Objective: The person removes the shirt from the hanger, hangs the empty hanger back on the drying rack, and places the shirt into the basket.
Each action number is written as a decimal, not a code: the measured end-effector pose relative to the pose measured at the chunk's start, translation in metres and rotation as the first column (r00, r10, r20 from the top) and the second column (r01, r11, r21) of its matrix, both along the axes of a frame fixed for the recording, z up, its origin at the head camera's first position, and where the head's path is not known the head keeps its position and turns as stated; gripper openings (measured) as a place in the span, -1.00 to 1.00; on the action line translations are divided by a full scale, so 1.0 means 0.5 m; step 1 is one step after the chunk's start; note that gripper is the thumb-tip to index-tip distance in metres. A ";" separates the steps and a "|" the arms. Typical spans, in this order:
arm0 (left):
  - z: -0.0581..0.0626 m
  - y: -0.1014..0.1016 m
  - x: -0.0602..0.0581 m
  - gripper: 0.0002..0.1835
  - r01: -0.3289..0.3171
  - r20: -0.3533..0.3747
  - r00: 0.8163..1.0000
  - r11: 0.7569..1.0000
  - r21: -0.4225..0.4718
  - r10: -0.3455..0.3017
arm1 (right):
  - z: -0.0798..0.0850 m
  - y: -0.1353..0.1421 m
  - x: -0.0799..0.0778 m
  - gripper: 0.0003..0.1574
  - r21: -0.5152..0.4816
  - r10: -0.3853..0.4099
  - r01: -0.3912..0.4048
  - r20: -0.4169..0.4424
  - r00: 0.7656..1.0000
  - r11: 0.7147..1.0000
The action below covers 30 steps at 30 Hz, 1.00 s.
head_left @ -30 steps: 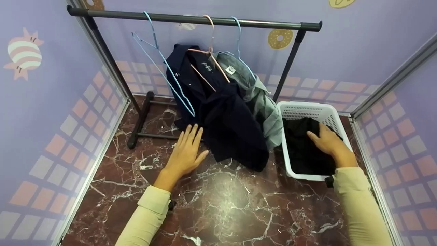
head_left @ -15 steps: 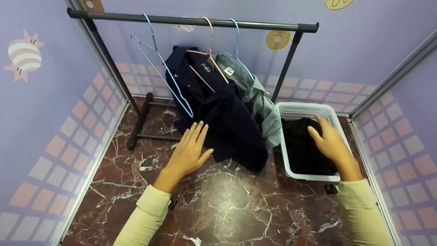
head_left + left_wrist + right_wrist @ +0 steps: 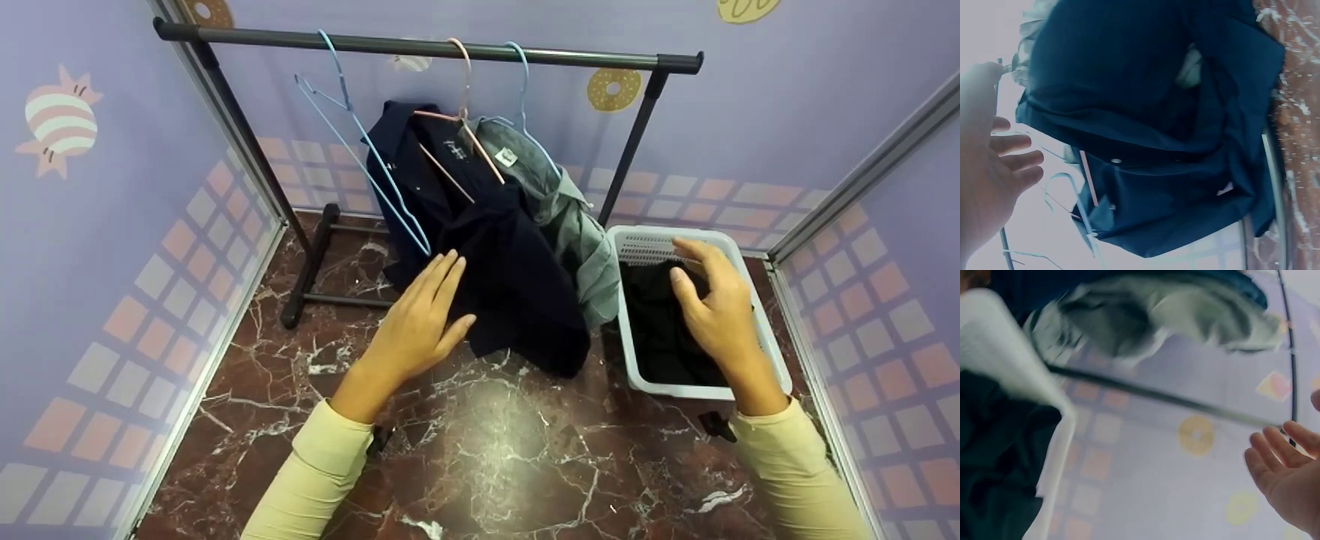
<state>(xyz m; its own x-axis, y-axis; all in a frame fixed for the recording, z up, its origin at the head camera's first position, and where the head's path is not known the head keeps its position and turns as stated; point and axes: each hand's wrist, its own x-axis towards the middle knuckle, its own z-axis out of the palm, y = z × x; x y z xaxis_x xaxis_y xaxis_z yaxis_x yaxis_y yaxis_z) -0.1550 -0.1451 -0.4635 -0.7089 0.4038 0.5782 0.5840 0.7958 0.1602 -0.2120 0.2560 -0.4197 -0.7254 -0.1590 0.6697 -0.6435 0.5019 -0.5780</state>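
Three hangers (image 3: 342, 77), two hanging shirts (image 3: 517, 285), one basket (image 3: 682, 390), one rack (image 3: 390, 43).

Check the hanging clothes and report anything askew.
The navy shirt stands out: one shoulder sits up on the pink hanger, while the other side droops low, leaving much of that hanger arm bare, so it looks lopsided.

- Left of the basket (image 3: 667, 388), the grey shirt (image 3: 592, 255) and dark shirt (image 3: 517, 277) block me.
- Farther left of the basket, a blue hanger (image 3: 349, 106) hangs near my left hand (image 3: 412, 326).
- Above the basket, my right hand (image 3: 721, 315) has open air.
- Right of the basket, the wall (image 3: 885, 300) leaves me little room.
- Front-left of the basket, I could pass over the floor (image 3: 495, 450).
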 end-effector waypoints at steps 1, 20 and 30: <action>0.006 0.001 0.001 -0.22 0.013 -0.015 1.000 1.000 0.010 -0.012 | 0.008 -0.012 0.007 -0.53 -0.035 0.021 -0.021 -0.015 1.000 0.999; 0.085 -0.039 -0.072 -0.31 -0.009 -0.081 0.997 0.996 0.091 0.016 | 0.072 -0.195 0.015 -0.36 0.107 0.305 -0.301 -0.023 0.952 0.948; 0.100 -0.067 -0.119 -0.36 -0.052 -0.082 0.995 0.990 0.134 0.063 | 0.077 -0.285 -0.041 -0.07 0.340 0.212 -0.226 0.079 0.974 0.913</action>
<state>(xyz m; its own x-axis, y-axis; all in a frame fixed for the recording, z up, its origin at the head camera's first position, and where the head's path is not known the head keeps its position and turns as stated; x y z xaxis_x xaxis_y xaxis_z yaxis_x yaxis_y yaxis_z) -0.2146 -0.1785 -0.4133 -0.6743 0.2800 0.6833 0.5540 0.8037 0.2174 -0.2323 0.1134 -0.3813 -0.6705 -0.5326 0.5165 -0.7405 0.5231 -0.4220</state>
